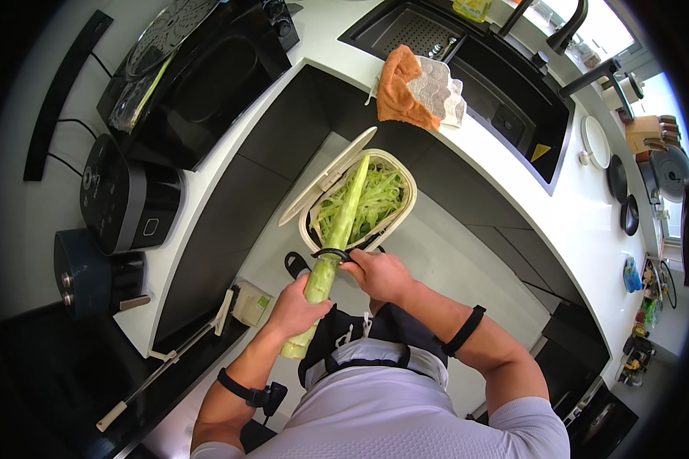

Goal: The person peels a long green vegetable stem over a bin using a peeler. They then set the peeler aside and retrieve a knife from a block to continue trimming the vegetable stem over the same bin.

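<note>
A long pale-green stem, probably celtuce, slants over an open trash bin, its thin tip pointing away from me. My left hand grips the stem near its thick end. In my right hand is a black Y-shaped peeler, lying across the upper side of the stem just ahead of my left hand. Green peelings fill much of the bin, and its lid is tipped up on the left. Part of the peeler's handle is hidden by my right fingers.
A white counter curves around me, with a black sink and an orange cloth at its edge. A rice cooker and a black oven-like appliance stand on the left. A long-handled cleaning tool leans at lower left.
</note>
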`<state>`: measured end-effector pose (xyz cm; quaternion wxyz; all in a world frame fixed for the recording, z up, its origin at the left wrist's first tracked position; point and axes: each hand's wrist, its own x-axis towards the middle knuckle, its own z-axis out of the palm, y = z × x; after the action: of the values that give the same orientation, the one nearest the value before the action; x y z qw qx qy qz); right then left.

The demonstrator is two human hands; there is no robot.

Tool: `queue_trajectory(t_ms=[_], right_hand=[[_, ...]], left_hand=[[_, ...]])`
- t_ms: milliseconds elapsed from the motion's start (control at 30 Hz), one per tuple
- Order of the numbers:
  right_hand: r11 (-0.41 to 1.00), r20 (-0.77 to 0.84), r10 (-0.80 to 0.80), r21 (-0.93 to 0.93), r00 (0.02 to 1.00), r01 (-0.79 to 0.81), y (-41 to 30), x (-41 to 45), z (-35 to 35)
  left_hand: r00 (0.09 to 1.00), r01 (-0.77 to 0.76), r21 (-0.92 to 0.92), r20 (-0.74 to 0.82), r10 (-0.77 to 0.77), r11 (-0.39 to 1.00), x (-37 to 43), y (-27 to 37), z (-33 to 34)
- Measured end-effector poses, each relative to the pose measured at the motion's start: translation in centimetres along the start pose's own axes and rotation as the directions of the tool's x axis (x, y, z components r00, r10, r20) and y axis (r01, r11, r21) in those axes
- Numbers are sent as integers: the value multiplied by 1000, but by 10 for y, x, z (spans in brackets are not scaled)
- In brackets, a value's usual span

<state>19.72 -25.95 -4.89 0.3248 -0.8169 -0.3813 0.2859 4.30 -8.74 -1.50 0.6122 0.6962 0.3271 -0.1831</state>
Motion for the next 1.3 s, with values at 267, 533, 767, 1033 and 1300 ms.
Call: queue_trajectory(t_ms=[267, 533, 767, 1033, 1300], right_hand=[[1000, -26, -31, -3, 999, 31, 0, 7, 4], [972, -31, 219, -75, 975, -221, 38, 33, -24], [950, -16, 306, -62, 952, -306, 45, 44, -21], [893, -271, 372, -156, 888, -422, 93, 71, -22], [874, -261, 477, 35, 839, -486, 91, 76, -10]], left_hand=[[999, 31, 40, -26, -30, 999, -4, 10, -5], [979, 176, -15, 112, -173, 984, -22, 30, -6], [981, 176, -43, 91, -171, 983, -23, 26, -7], [983, 175, 221, 22, -184, 959, -29, -17, -23], [978, 202, 235, 13, -210, 951, -26, -14, -25]])
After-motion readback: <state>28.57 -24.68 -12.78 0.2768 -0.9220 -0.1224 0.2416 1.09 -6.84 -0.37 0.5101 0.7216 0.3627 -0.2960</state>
